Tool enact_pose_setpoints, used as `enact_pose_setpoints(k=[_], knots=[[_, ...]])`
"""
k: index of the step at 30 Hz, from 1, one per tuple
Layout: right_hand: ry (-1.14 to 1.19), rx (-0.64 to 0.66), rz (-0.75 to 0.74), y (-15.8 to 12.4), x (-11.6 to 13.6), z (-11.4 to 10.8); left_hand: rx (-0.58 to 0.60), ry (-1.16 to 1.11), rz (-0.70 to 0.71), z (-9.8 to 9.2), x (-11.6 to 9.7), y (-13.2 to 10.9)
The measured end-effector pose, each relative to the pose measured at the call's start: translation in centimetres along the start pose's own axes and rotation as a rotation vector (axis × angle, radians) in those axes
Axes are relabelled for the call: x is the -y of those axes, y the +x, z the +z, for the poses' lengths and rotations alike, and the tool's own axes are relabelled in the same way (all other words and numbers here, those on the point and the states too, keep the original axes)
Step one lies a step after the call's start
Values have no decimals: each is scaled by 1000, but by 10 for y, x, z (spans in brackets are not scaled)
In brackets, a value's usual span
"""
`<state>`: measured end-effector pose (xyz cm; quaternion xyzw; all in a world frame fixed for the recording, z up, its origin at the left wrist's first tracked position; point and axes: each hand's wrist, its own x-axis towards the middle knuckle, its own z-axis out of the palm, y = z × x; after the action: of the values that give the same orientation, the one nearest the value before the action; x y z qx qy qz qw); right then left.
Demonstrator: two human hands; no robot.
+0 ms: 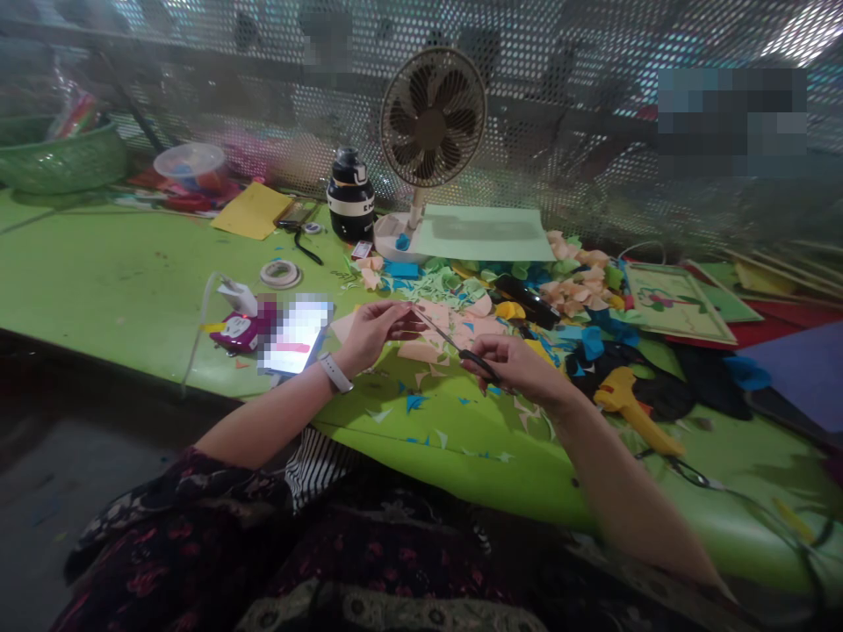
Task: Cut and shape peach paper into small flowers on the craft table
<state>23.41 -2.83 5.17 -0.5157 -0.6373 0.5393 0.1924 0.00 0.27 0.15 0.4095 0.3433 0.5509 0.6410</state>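
Note:
In the head view, my right hand [517,369] is closed around the dark handles of a pair of scissors [441,333]. Their thin blades point up and left, the tips reaching the fingertips of my left hand [382,329]. Those left fingers are pinched together; whatever lies between them is too small to make out. Peach paper pieces [421,352] lie on the green table [369,417] below and behind both hands. Small blue and pale offcuts [414,402] are scattered along the near edge.
A phone [299,333] and purple charger block [241,332] sit left, near a tape roll [280,274]. Behind stand a black bottle [351,206] and a fan [431,123]. Heaped paper petals [580,281], a black stapler [527,301] and a yellow glue gun [636,408] lie right.

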Motion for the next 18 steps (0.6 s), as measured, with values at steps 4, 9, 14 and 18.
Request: enact_pose_setpoints(k=[4,9,14,18], knots=[[1,6,-7,0,-1,-1,-13,22,1,0,0,0],[-2,16,-6,0,-1,-1,-14,37,11,-1,0,0],[-4,6,-4,-1,2,0,3,17,23,-1,1,0],[1,8,-7,0,1,0,18,19,27,-1,2,0]])
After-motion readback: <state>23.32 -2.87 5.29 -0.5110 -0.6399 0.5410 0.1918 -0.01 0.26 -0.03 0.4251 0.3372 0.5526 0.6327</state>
